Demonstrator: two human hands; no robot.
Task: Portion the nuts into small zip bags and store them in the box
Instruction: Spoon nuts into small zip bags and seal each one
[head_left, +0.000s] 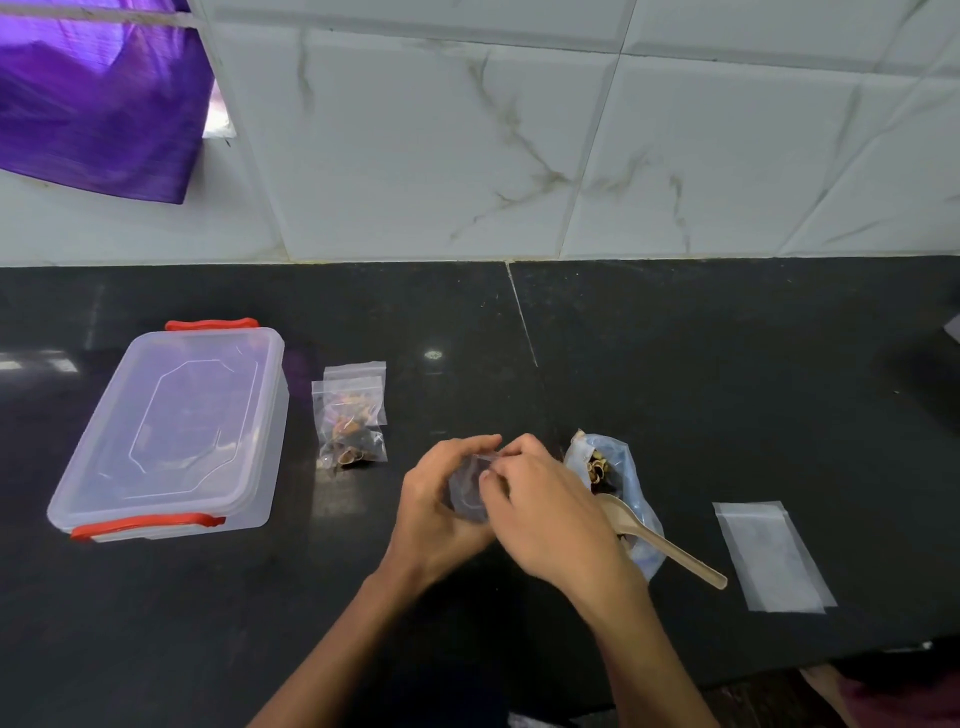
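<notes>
Head view: both hands meet over the middle of the dark counter (675, 364), toward its near edge. The left hand (441, 499) curls round a small clear zip bag (467, 493), and the right hand (545, 509) pinches the bag's top edge. Just right of the hands lies a bluish bag of nuts (613, 467) with a spoon (670, 545) resting on it. Further right, near the front edge, lie empty zip bags (774, 556). Left of the hands lie two filled bags (353, 415), overlapping. Toward the left end sits the lidded box (176, 426) with red clips.
</notes>
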